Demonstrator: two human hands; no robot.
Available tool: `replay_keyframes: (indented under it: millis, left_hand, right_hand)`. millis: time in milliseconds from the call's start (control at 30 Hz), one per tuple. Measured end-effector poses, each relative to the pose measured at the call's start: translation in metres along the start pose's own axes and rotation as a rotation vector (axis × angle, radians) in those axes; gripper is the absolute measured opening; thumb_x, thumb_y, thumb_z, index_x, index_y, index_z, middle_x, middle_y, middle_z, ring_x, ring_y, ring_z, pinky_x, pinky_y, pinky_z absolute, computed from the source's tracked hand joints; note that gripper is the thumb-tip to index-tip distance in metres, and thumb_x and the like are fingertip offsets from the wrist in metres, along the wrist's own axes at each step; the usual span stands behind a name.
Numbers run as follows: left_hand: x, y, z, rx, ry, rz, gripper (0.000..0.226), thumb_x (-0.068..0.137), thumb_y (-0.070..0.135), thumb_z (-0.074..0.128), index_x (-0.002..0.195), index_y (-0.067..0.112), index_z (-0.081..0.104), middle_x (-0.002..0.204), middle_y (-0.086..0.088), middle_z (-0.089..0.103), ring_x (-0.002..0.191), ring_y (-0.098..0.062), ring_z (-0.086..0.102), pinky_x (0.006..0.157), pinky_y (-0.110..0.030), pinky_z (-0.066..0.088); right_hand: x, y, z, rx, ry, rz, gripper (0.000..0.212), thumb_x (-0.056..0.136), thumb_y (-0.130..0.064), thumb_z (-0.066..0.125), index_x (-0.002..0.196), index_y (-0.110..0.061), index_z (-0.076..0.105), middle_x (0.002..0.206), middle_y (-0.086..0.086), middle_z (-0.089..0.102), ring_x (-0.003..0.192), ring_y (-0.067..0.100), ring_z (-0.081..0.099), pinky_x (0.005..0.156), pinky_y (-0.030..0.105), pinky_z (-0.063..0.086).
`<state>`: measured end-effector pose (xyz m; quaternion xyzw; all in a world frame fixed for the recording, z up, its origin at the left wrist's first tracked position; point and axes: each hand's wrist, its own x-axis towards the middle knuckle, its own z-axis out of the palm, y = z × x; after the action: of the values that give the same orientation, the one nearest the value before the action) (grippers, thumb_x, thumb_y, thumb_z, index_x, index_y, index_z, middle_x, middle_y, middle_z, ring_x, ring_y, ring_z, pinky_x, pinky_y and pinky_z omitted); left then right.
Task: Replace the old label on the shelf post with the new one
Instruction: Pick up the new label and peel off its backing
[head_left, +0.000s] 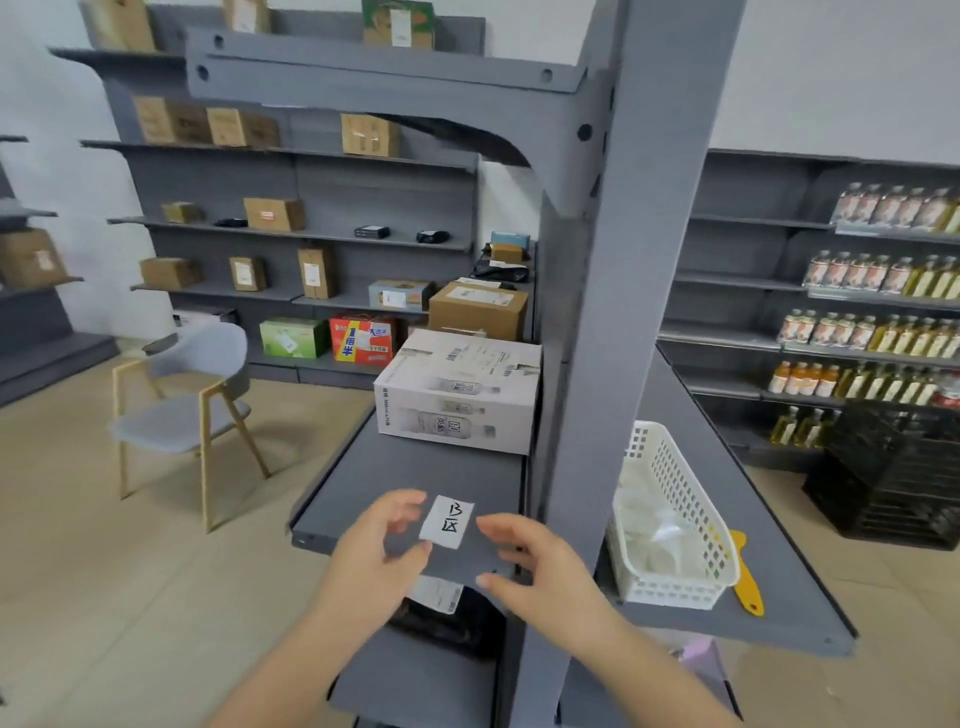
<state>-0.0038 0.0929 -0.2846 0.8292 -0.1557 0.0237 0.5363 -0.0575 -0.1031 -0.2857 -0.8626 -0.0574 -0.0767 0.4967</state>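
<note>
A small white label with black handwritten characters hovers just above the grey shelf board. My left hand touches its left edge, thumb at the lower corner and forefinger at the upper one. My right hand hovers just right of the label, fingers spread, not touching it. The grey shelf post rises right of both hands. I see no label on the face of the post that shows.
A white printed carton sits further back on the same shelf. Right of the post stand a white perforated basket and a yellow tool. A dark bag lies on the shelf below. A grey chair stands at left.
</note>
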Motion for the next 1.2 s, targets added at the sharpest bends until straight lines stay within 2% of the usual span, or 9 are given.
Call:
replay_keyframes:
  millis: [67,167,267,367,700,867,967,1067,1200]
  left_hand:
    - [0.000,-0.015,-0.009,-0.003,0.032,-0.055,0.045,0.083,0.004,0.067,0.109,0.039,0.054,0.108,0.013,0.062,0.107,-0.003,0.056,0.076,-0.011,0.044]
    - [-0.003,-0.033,-0.015,0.001,0.055,-0.125,0.041,0.082,0.002,0.067,0.113,0.028,0.056,0.106,0.008,0.063,0.103,-0.012,0.057,0.079,-0.016,0.040]
    - [-0.004,-0.044,-0.017,0.017,0.056,-0.165,0.041,0.082,0.002,0.066,0.111,0.029,0.055,0.102,0.009,0.062,0.103,-0.013,0.058,0.084,-0.024,0.042]
    - [-0.004,-0.047,-0.015,0.034,0.043,-0.182,0.041,0.083,0.003,0.065,0.111,0.031,0.054,0.102,0.009,0.062,0.103,-0.009,0.058,0.080,-0.017,0.041]
    - [-0.009,-0.054,-0.004,0.051,-0.010,-0.229,0.034,0.085,0.010,0.062,0.109,0.034,0.055,0.101,0.007,0.064,0.093,-0.003,0.060,0.074,-0.014,0.043]
    - [-0.005,-0.057,0.005,0.072,-0.036,-0.266,0.022,0.087,0.009,0.059,0.101,0.027,0.062,0.089,0.005,0.067,0.076,-0.004,0.060,0.062,-0.010,0.043]
    - [-0.001,-0.058,0.014,0.109,-0.044,-0.285,0.016,0.088,0.014,0.057,0.096,0.026,0.065,0.089,0.004,0.069,0.081,-0.006,0.062,0.065,-0.010,0.042]
    - [0.006,-0.056,0.022,0.160,-0.063,-0.280,0.011,0.091,0.021,0.056,0.094,0.022,0.067,0.090,0.005,0.070,0.083,-0.008,0.063,0.069,-0.016,0.046]
    - [0.017,-0.048,0.030,-0.074,-0.026,-0.413,0.018,0.089,0.018,0.059,0.079,0.007,0.071,0.072,-0.003,0.074,0.056,-0.013,0.059,0.069,-0.029,0.051]
  right_hand:
    - [0.013,0.005,0.016,-0.027,0.003,0.035,0.051,0.082,-0.012,0.069,0.109,-0.051,0.048,0.122,-0.021,0.054,0.107,-0.015,0.051,0.099,0.013,0.041]
    - [0.029,0.014,0.032,-0.136,-0.004,0.065,0.049,0.084,-0.013,0.066,0.125,-0.035,0.049,0.130,-0.015,0.051,0.118,0.000,0.047,0.107,0.025,0.038]
    - [0.042,0.021,0.041,-0.263,-0.021,0.069,0.054,0.084,-0.018,0.065,0.134,-0.026,0.045,0.138,-0.009,0.046,0.127,0.007,0.043,0.108,0.025,0.035]
    - [0.050,0.028,0.047,-0.326,-0.030,0.070,0.059,0.084,-0.023,0.065,0.137,-0.026,0.039,0.143,-0.007,0.041,0.132,0.010,0.037,0.110,0.028,0.032]
    - [0.043,0.051,0.055,-0.547,0.027,-0.186,0.030,0.092,-0.015,0.054,0.121,-0.013,0.059,0.132,-0.004,0.052,0.128,0.012,0.040,0.103,0.011,0.017]
    - [0.040,0.055,0.056,-0.550,0.071,-0.237,0.018,0.083,-0.005,0.065,0.099,-0.010,0.071,0.111,0.002,0.068,0.109,0.020,0.060,0.098,0.023,0.040]
    - [0.041,0.056,0.058,-0.529,0.111,-0.251,0.015,0.078,-0.002,0.069,0.091,-0.010,0.072,0.101,0.001,0.071,0.099,0.020,0.064,0.089,0.021,0.044]
    - [0.041,0.055,0.058,-0.519,0.128,-0.243,0.013,0.079,-0.003,0.069,0.091,-0.008,0.072,0.101,0.002,0.071,0.099,0.021,0.064,0.087,0.021,0.045]
    - [0.041,0.055,0.059,-0.529,0.149,-0.253,0.012,0.078,-0.003,0.070,0.088,-0.009,0.073,0.099,0.003,0.072,0.095,0.022,0.066,0.083,0.025,0.050]
